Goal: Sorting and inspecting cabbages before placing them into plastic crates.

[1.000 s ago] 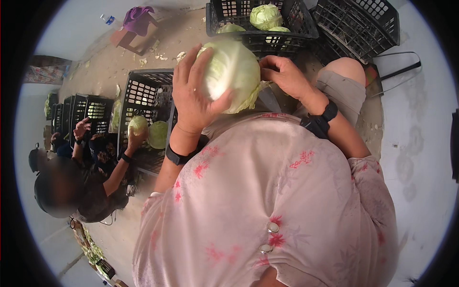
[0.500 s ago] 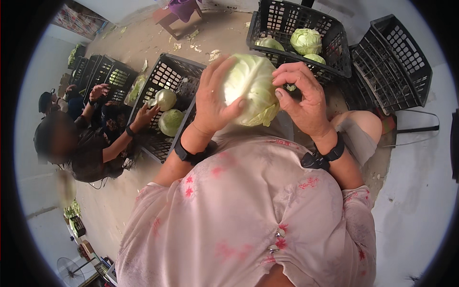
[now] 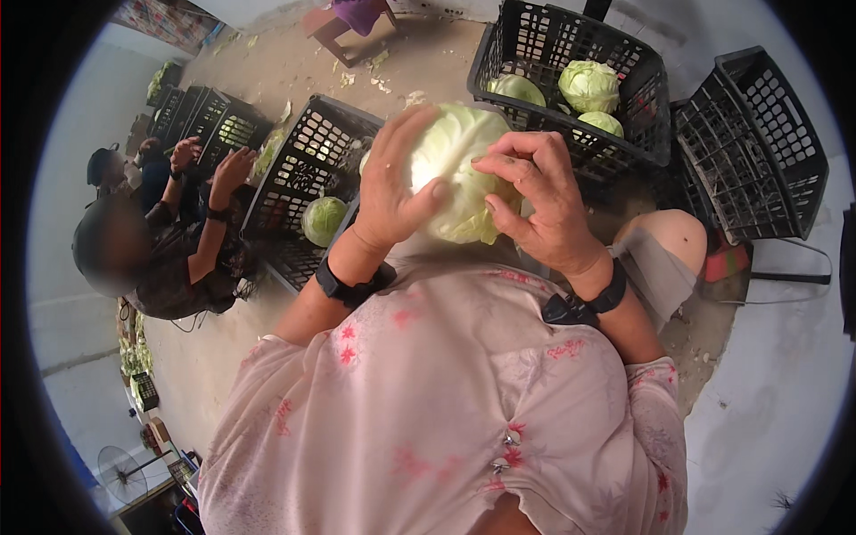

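In the head view, the pale green cabbage [image 3: 455, 169] is just beyond my chest, at twelve o'clock of the picture. My left hand [image 3: 392, 183] grips it from its nine o'clock side, fingers wrapped over the far edge and thumb across the near face. My right hand [image 3: 546, 201] is half curled at its three o'clock side, fingertips against the leaves or very near; I can't tell whether they pinch one.

Clock directions from the cabbage: at two, a black crate [image 3: 539, 40] holds more cabbages [image 3: 588, 86]; at nine, another black crate [image 3: 308, 134] has a cabbage [image 3: 324, 221] inside, with a co-worker [image 3: 169, 276] past it; at three, black crates [image 3: 740, 152] lean together.

My left hand seems to bear most of the weight, so a hard pull from the right could roll the cabbage off my palm. Too deep a dig with my fingertips could tear sound leaves, and a loose outer leaf could slide under my thumb, spoiling the hold.
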The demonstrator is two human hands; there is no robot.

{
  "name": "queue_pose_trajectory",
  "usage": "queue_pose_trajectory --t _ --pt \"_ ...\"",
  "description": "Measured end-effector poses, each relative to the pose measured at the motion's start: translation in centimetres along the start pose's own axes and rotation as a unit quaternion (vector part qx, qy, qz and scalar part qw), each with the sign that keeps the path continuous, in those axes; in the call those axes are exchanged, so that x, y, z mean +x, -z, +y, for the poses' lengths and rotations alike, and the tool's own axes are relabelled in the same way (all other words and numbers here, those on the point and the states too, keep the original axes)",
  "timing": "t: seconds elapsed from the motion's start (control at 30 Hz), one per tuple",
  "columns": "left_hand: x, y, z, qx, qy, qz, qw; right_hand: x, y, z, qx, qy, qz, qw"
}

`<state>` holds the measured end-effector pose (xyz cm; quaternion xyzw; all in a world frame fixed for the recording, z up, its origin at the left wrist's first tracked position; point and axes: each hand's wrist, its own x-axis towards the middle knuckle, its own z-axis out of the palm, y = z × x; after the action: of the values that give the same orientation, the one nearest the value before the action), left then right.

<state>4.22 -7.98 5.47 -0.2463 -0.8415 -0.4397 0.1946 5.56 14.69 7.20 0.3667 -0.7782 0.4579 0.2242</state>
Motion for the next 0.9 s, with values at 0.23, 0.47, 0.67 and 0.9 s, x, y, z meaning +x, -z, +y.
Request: queue_pose_trajectory --t 0.23,0.47,0.67,0.9 --pt "0.3 -0.4 -0.1 -0.026 0.003 -0.002 1.0 0.2 0.0 0.5 -0.024 0.021 -0.007 0.999" --pt "0.3 -0.6 0.3 0.0 -0.013 -0.015 1.0 -0.2 0.2 0.0 -0.052 0.018 -0.006 0.998" --pt "0.3 -0.8 0.6 0.006 -0.011 -0.02 1.0 -0.6 0.6 0.0 -0.045 0.009 -0.008 0.999" --pt "0.7 -1.3 0.8 -0.01 -0.017 -0.024 1.0 -1.0 1.2 0.3 0.015 -0.031 0.003 0.999"
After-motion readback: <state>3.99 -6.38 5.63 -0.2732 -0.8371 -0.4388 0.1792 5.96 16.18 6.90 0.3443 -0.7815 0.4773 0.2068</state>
